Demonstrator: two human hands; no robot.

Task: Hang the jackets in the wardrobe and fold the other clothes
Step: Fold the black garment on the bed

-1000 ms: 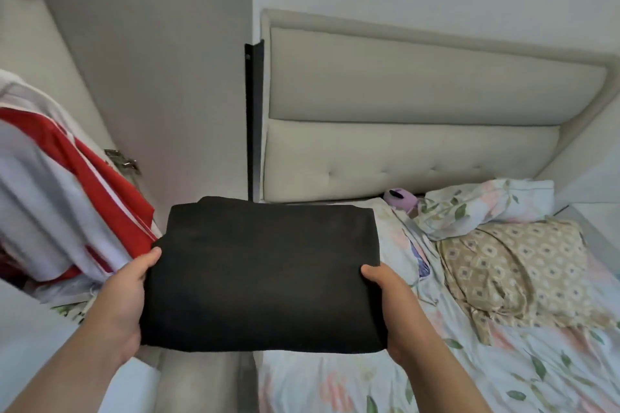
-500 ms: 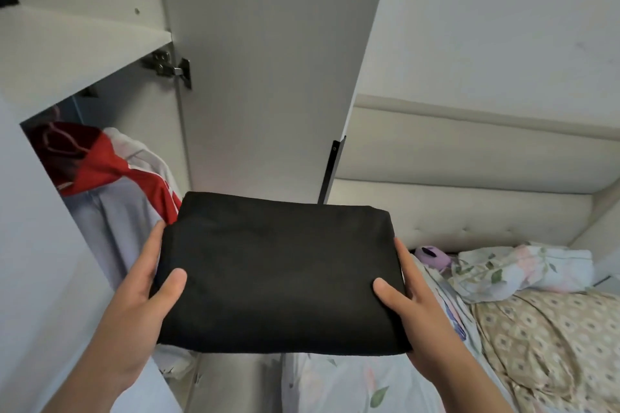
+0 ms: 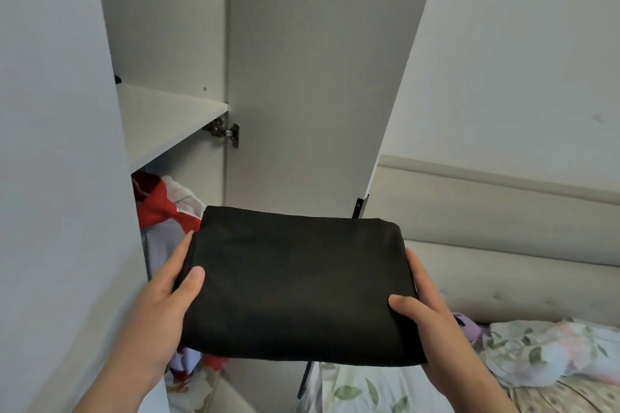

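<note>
A folded black garment (image 3: 298,285) is held level in front of me at chest height. My left hand (image 3: 161,305) grips its left edge, thumb on top and fingers underneath. My right hand (image 3: 432,322) grips its right edge the same way. Behind it stands the open white wardrobe (image 3: 167,43), with a white shelf (image 3: 167,121) above the garment's level. A red, white and grey jacket (image 3: 167,211) hangs below that shelf, partly hidden by the garment.
The wardrobe door (image 3: 318,77) stands open straight ahead, with a metal hinge (image 3: 224,131) by the shelf. The bed with floral sheets (image 3: 385,389) and a floral pillow (image 3: 550,349) lies at lower right, against a padded beige headboard (image 3: 503,245). A small purple object (image 3: 468,329) lies beside the pillow.
The view has swung up and left from the bed to the wardrobe. Both hands have lifted the folded black garment higher, toward the shelf, keeping the same grip.
</note>
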